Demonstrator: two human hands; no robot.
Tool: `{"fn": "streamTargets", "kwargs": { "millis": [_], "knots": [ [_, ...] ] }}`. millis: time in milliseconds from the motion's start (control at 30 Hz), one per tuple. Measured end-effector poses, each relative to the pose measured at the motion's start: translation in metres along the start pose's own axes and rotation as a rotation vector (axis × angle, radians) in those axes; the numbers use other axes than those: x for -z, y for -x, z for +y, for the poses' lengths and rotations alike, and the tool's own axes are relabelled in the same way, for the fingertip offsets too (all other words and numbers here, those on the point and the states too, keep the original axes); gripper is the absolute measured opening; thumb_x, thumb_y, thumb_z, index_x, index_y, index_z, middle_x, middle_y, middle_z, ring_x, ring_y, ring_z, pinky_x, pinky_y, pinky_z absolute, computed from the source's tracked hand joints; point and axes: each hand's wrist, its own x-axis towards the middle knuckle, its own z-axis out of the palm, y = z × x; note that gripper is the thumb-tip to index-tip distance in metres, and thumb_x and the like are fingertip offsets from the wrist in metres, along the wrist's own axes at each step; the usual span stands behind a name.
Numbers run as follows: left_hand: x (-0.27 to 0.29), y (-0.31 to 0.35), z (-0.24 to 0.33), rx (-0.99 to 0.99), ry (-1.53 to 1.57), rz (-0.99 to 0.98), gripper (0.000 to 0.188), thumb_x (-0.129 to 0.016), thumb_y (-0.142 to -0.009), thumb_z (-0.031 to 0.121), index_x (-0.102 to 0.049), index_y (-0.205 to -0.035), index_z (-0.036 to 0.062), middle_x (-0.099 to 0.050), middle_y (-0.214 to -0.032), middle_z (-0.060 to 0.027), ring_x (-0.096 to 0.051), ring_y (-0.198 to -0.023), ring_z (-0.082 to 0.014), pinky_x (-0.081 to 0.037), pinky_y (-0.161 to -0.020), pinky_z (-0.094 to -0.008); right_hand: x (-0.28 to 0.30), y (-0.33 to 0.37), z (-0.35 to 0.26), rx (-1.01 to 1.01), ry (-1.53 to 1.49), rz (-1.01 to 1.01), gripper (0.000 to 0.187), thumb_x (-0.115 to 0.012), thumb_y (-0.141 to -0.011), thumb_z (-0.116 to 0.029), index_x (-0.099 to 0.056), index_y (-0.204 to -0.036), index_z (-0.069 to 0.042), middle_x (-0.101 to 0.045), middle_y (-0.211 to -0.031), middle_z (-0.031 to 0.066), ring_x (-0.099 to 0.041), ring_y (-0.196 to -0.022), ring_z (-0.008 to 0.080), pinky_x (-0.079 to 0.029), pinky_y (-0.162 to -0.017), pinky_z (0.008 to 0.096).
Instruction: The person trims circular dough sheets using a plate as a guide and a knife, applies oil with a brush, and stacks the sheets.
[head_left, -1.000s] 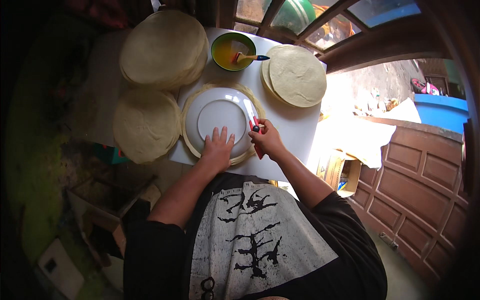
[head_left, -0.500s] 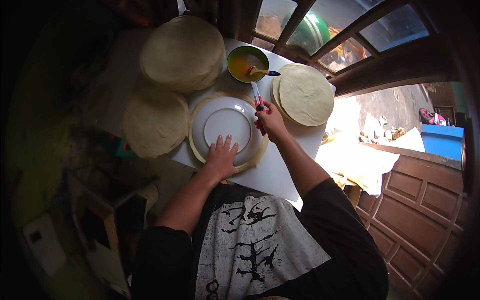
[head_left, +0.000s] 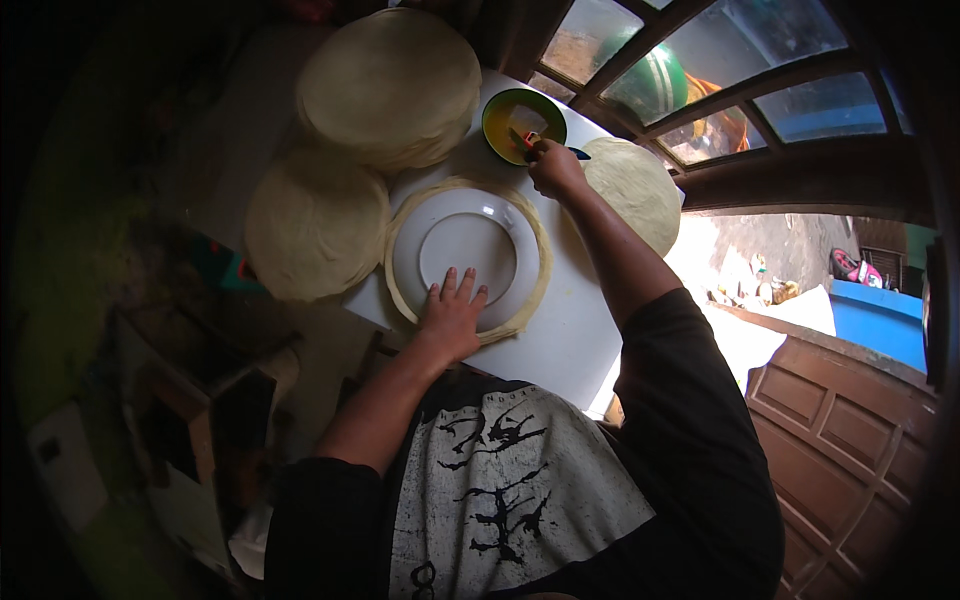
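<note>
Bent tightly, the fingers of the right hand (head_left: 557,168) have hold of a knife (head_left: 517,138), its blade over the green-rimmed bowl (head_left: 525,97); whether it touches the yellow liquid (head_left: 502,120) inside cannot be told. A brush (head_left: 582,154) also leans in the bowl, mostly hidden by that hand, the handle's dark end poking out to the right. Spread open and grasping nothing, the left hand (head_left: 455,318) presses flat on an upturned white plate (head_left: 468,250), which lies on round dough sheets (head_left: 543,265) that show around its edge. Other dough stacks (head_left: 390,85) stand nearby on the white table (head_left: 575,320).
</note>
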Motion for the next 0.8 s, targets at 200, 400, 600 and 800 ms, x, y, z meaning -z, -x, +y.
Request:
{"fn": "streamTargets", "kwargs": {
  "millis": [200, 400, 600, 800],
  "knots": [
    [0.003, 0.001, 0.0, 0.012, 0.029, 0.008, 0.074, -0.062, -0.082, 0.026, -0.038, -0.151, 0.0109, -0.019, -0.162, -0.0203, -0.014, -0.149, -0.0441, -0.02, -0.117, -0.0595, 0.018, 0.044, -0.018, 0.028, 0.142, 0.08, 0.037, -0.059, -0.087, -0.012, -0.061, -0.123, -0.015, -0.069, -0.101, 0.0205, -0.067, -0.093, 0.0389, -0.052, -0.08, 0.0475],
    [-0.001, 0.002, 0.001, -0.018, 0.039, 0.039, 0.082, -0.069, -0.078, 0.031, -0.037, -0.151, 0.0126, -0.019, -0.161, -0.0235, -0.013, -0.148, -0.0482, -0.018, -0.115, -0.064, 0.009, 0.084, 0.003, 0.037, 0.056, 0.105, 0.045, -0.054, -0.084, -0.003, -0.058, -0.127, -0.017, -0.065, -0.112, 0.0232, -0.062, -0.104, 0.0428, -0.049, -0.086, 0.0491],
    [-0.013, -0.002, 0.003, -0.017, 0.026, 0.077, 0.089, -0.075, -0.072, 0.033, -0.039, -0.151, 0.017, -0.021, -0.159, -0.0264, -0.014, -0.147, -0.051, -0.02, -0.113, -0.0671, -0.002, 0.101, 0.015, 0.202, 0.179, 0.262, 0.048, -0.055, -0.082, -0.001, -0.06, -0.127, -0.019, -0.063, -0.099, 0.0185, -0.063, -0.096, 0.0392, -0.05, -0.082, 0.0479],
    [-0.019, -0.004, 0.005, 0.001, 0.042, 0.122, 0.087, -0.076, -0.072, 0.033, -0.041, -0.15, 0.0165, -0.02, -0.159, -0.0261, -0.015, -0.146, -0.0517, -0.019, -0.113, -0.0673, 0.005, 0.111, 0.028, 0.369, 0.581, 0.316, 0.054, -0.054, -0.084, 0.002, -0.063, -0.131, -0.023, -0.058, -0.086, 0.0124, -0.061, -0.078, 0.0316, -0.05, -0.069, 0.0436]
  ]
}}
